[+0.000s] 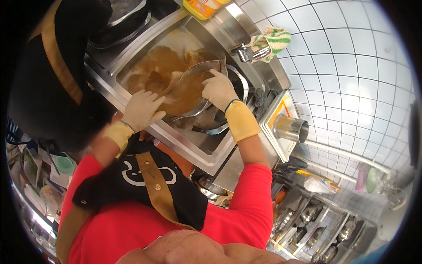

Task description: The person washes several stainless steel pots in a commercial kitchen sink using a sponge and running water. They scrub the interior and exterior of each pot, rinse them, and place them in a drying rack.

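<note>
My left hand [141, 110], in a pale knit work glove with a yellow cuff, is at the near rim of a stainless-steel sink [132, 71]. Its fingers are spread beside the left end of a wavy-rimmed metal pan [194, 89]; whether they grip it is hard to tell. At the pan's right side, my right hand [221, 87], gloved alike, grips the rim. The pan sits tilted in brownish, foamy water [155, 71]. Under and right of it, another dark pan with a shiny rim [242, 82] lies partly hidden.
A faucet [245, 54] draped with a striped cloth [277, 41] juts from the wall side. Dark metal pans [122, 23] stand beyond the sink. At right are a scouring pad [260, 99], white trays [283, 151] and a steel cup [290, 128]. Large black fabric [59, 89] crowds the left.
</note>
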Demonstrator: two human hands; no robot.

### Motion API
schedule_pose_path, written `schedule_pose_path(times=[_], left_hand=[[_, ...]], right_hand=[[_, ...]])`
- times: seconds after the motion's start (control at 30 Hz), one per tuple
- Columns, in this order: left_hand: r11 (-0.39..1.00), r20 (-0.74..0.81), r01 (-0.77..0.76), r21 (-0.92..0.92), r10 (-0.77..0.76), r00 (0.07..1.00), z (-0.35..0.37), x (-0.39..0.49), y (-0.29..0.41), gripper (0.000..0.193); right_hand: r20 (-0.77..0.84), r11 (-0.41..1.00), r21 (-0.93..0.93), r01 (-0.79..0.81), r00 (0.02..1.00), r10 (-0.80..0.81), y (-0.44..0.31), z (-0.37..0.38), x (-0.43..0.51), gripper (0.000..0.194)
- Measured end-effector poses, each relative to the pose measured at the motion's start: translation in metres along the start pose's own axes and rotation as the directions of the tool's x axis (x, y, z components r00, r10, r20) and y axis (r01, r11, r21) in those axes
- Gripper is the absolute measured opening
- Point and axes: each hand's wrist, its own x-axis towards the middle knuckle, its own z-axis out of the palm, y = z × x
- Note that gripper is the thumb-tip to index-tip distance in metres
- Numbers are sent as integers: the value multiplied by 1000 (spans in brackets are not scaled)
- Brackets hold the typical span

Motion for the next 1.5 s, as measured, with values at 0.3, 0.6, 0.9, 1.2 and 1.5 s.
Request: schedule_pose_path(times=[0.3, 0.6, 0.9, 1.2, 1.5], left_hand=[[938, 60, 229, -261, -221, 973, 47, 21, 36, 42], [826, 273, 489, -279, -420, 866, 65, 76, 57, 32], [467, 259, 447, -763, -412, 874, 20, 167, 50, 39], [-475, 449, 254, -843, -360, 818, 39, 202, 37, 50], [548, 294, 497, -673, -419, 859, 54, 79, 5, 75]], right_hand=[[51, 994, 109, -22, 999, 17, 35, 15, 40, 21], [-396, 870, 372, -324, 792, 465, 14, 0, 18, 48], [-253, 361, 893, -268, 365, 896, -161, 17, -25, 66], [175, -41, 755, -654, 142, 974, -170, 28, 19, 80], [158, 137, 698, -703, 337, 928, -36, 13, 61, 69]])
